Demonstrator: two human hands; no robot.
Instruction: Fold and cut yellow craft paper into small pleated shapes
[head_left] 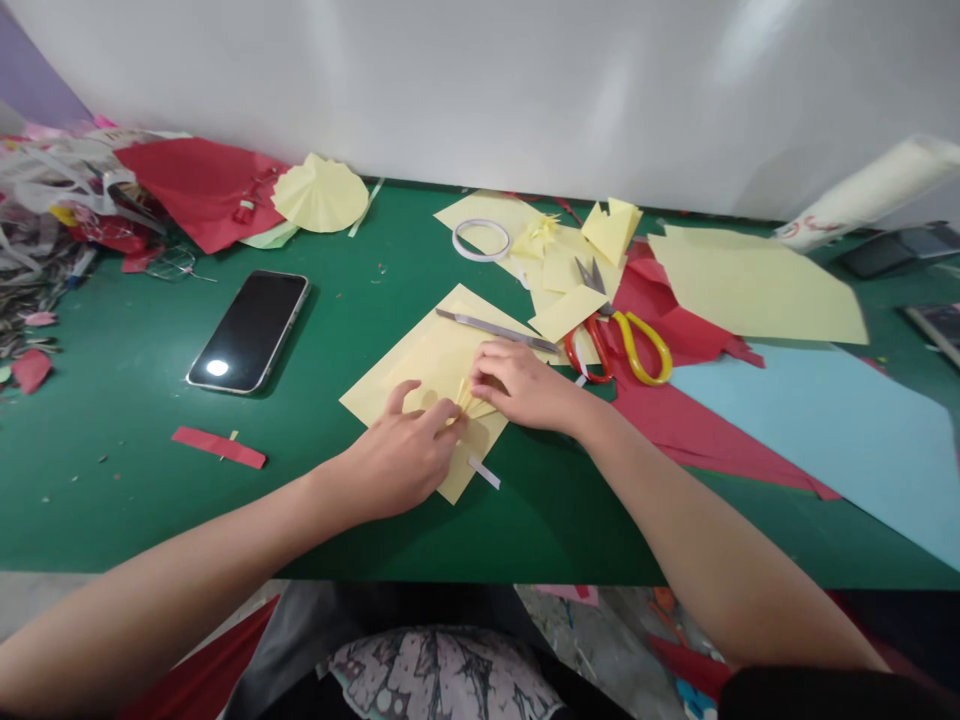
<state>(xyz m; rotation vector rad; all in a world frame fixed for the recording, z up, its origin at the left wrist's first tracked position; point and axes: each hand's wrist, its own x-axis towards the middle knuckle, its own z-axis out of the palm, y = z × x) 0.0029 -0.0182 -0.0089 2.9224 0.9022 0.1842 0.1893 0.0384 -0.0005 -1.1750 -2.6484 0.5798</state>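
Observation:
Both hands meet over a pale yellow sheet (409, 362) lying at an angle on the green table. Between them is a small folded yellow paper piece (466, 398). My left hand (409, 450) pinches its left side, with the index finger raised and bent. My right hand (521, 385) has its fingers closed on the right side of the same piece. Just beyond the right hand, a slim metal cutter (495, 328) rests across the sheet. A short white strip (484, 473) lies on the sheet's near edge.
Scissors (630, 335) with red and yellow handles and a white tape roll (481, 240) lie beyond the hands. A phone (250, 330) is at left, near a red strip (219, 447). Red paper (697, 430) and blue paper (832, 410) spread right; a clutter pile (67, 220) stands far left.

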